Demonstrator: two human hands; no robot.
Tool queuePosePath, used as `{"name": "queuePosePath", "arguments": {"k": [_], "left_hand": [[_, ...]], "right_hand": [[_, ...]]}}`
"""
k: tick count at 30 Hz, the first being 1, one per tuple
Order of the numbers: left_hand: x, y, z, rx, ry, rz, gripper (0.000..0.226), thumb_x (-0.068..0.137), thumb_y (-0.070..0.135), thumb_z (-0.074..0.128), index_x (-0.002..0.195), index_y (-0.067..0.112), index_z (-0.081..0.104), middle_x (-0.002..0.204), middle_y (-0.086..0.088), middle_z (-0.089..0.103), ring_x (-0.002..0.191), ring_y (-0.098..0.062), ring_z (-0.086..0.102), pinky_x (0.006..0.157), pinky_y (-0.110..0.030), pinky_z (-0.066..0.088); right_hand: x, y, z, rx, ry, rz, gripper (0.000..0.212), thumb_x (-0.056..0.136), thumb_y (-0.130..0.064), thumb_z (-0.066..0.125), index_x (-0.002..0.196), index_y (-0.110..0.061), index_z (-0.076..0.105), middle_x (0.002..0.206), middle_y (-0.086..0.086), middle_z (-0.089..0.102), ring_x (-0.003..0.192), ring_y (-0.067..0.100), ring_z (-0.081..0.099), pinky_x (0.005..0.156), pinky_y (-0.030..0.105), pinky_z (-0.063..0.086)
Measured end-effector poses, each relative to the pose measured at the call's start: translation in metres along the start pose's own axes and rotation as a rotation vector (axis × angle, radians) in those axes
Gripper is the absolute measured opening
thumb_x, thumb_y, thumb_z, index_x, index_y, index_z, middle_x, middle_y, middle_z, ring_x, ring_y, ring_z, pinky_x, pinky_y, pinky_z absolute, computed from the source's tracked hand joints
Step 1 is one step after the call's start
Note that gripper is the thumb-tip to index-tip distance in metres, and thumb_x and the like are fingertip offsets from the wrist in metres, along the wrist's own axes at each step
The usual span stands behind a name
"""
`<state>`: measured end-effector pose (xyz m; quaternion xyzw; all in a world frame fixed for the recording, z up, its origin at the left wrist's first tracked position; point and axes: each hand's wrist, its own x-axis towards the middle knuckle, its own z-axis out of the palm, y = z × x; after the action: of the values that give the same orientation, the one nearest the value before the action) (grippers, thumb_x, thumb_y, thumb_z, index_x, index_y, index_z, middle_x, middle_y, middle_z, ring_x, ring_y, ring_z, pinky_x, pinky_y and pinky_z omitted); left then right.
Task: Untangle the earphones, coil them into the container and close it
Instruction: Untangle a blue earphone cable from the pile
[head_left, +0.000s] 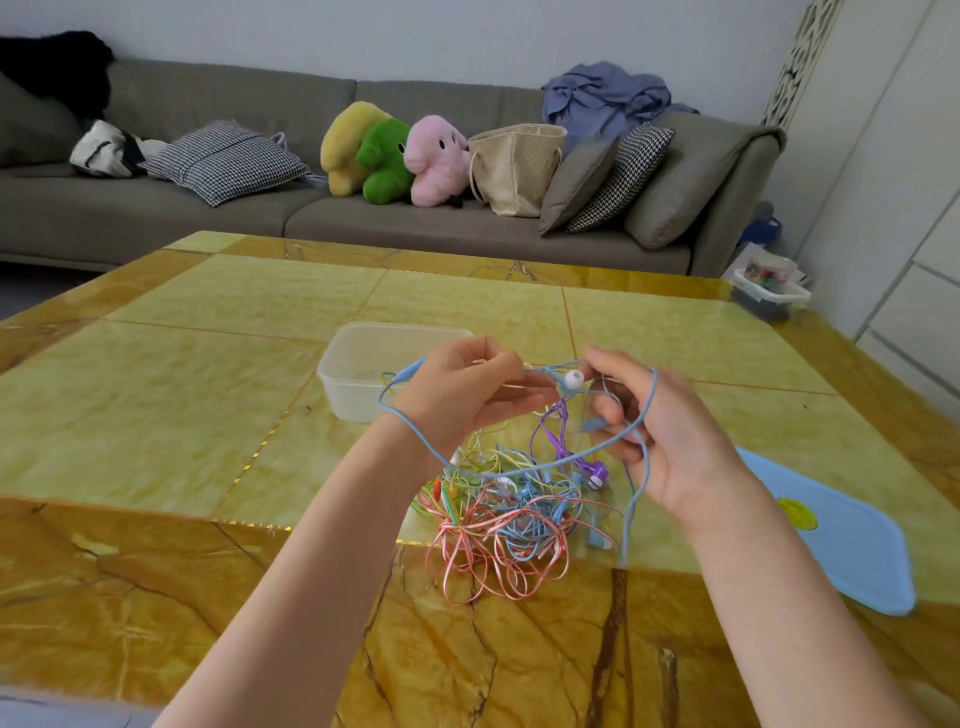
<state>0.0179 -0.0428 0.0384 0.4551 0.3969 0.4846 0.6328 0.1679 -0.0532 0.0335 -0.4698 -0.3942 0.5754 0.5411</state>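
A tangle of coloured earphones (506, 525) lies on the yellow marble table (218, 374), with pink, blue, yellow-green and purple cords mixed together. My left hand (457, 395) and my right hand (660, 441) are raised above the pile, each pinching the light blue earphone cord (415, 431), which loops round both hands and hangs down to the heap. A white-tipped earbud (573, 380) sits between my fingertips. The clear plastic container (353, 364) stands open just behind my left hand. Its blue lid (841, 540) lies flat at the right.
A grey sofa (156, 218) runs behind the table, carrying cushions, plush toys (389, 150), a beige bag (511, 166) and blue clothing. A small box of items (769, 291) sits on the floor past the table's far right corner. White cabinets stand at the right.
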Motion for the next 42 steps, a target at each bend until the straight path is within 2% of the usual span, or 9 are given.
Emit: {"name": "queuePosePath", "arguments": {"k": [3, 7, 11, 17, 21, 25, 29, 36, 42], "left_hand": [[0.002, 0.001, 0.0, -0.145, -0.004, -0.034, 0.012, 0.09, -0.007, 0.043, 0.083, -0.001, 0.05, 0.076, -0.019, 0.071, 0.064, -0.02, 0.07, 0.061, -0.019, 0.057], [0.002, 0.001, 0.0, -0.264, -0.008, -0.055, 0.018, 0.089, -0.006, 0.041, 0.103, -0.01, 0.052, 0.078, -0.02, 0.071, 0.066, -0.021, 0.07, 0.063, -0.022, 0.058], [0.0, 0.002, 0.001, -0.164, 0.039, -0.067, 0.009, 0.091, -0.001, 0.044, 0.084, 0.002, 0.049, 0.08, -0.011, 0.071, 0.059, -0.016, 0.069, 0.052, -0.018, 0.055], [0.007, 0.001, -0.008, -0.113, 0.214, 0.03, 0.007, 0.088, 0.002, 0.051, 0.092, 0.003, 0.056, 0.079, 0.0, 0.066, 0.068, -0.012, 0.06, 0.054, -0.015, 0.052], [0.006, 0.002, -0.007, -0.165, 0.158, 0.046, 0.01, 0.088, -0.001, 0.047, 0.096, -0.001, 0.052, 0.076, -0.006, 0.072, 0.068, -0.016, 0.067, 0.063, -0.021, 0.057], [0.004, 0.001, -0.005, -0.074, 0.153, 0.082, 0.006, 0.092, 0.0, 0.041, 0.094, 0.002, 0.046, 0.08, -0.009, 0.07, 0.065, -0.014, 0.068, 0.063, -0.02, 0.057], [0.003, 0.002, -0.005, -0.088, 0.107, 0.106, 0.012, 0.091, -0.003, 0.042, 0.083, 0.005, 0.047, 0.086, -0.012, 0.069, 0.069, -0.015, 0.07, 0.067, -0.018, 0.057], [0.003, 0.0, -0.006, 0.192, 0.13, 0.142, 0.02, 0.091, 0.008, 0.052, 0.072, 0.016, 0.05, 0.056, 0.005, 0.059, 0.047, -0.003, 0.046, 0.047, -0.013, 0.044], [0.003, -0.003, -0.003, 0.055, 0.059, 0.093, 0.019, 0.093, 0.007, 0.05, 0.075, 0.013, 0.05, 0.054, 0.005, 0.055, 0.051, -0.004, 0.056, 0.059, -0.016, 0.053]], "right_hand": [[0.0, 0.003, -0.001, -0.074, -0.001, 0.003, 0.021, 0.091, -0.015, 0.053, 0.072, -0.008, 0.057, 0.036, -0.003, 0.038, 0.029, 0.005, 0.022, 0.034, 0.013, 0.018], [0.0, 0.008, 0.0, -0.232, 0.005, -0.069, 0.008, 0.089, -0.013, 0.056, 0.084, -0.008, 0.059, 0.037, -0.005, 0.041, 0.03, 0.005, 0.026, 0.033, 0.014, 0.013], [-0.001, 0.006, 0.0, -0.271, 0.071, -0.147, 0.007, 0.089, -0.009, 0.056, 0.092, -0.012, 0.062, 0.037, -0.006, 0.043, 0.031, 0.003, 0.034, 0.031, 0.014, 0.021], [0.002, 0.004, -0.006, -0.355, 0.011, -0.198, 0.013, 0.085, -0.021, 0.066, 0.088, -0.009, 0.068, 0.039, -0.013, 0.04, 0.034, 0.001, 0.034, 0.037, 0.011, 0.025], [0.002, 0.008, -0.004, -0.575, 0.031, -0.324, 0.013, 0.082, -0.021, 0.07, 0.071, -0.014, 0.067, 0.042, -0.004, 0.047, 0.04, 0.009, 0.038, 0.04, 0.014, 0.027], [-0.001, 0.006, -0.003, -0.528, -0.046, -0.265, 0.02, 0.09, -0.022, 0.059, 0.074, -0.011, 0.064, 0.038, -0.004, 0.046, 0.038, 0.011, 0.035, 0.039, 0.016, 0.027], [-0.003, 0.006, -0.002, -0.527, -0.092, -0.242, 0.016, 0.085, -0.025, 0.066, 0.083, -0.009, 0.066, 0.048, 0.002, 0.057, 0.034, 0.005, 0.034, 0.037, 0.009, 0.026], [0.0, 0.008, -0.001, -0.534, -0.061, -0.296, 0.02, 0.089, -0.023, 0.061, 0.078, -0.007, 0.066, 0.042, 0.004, 0.052, 0.03, 0.004, 0.032, 0.037, 0.011, 0.025], [-0.001, 0.01, -0.001, -0.629, -0.077, -0.317, 0.006, 0.088, -0.022, 0.062, 0.084, -0.02, 0.066, 0.041, 0.001, 0.056, 0.032, 0.009, 0.034, 0.038, 0.015, 0.028]]}}
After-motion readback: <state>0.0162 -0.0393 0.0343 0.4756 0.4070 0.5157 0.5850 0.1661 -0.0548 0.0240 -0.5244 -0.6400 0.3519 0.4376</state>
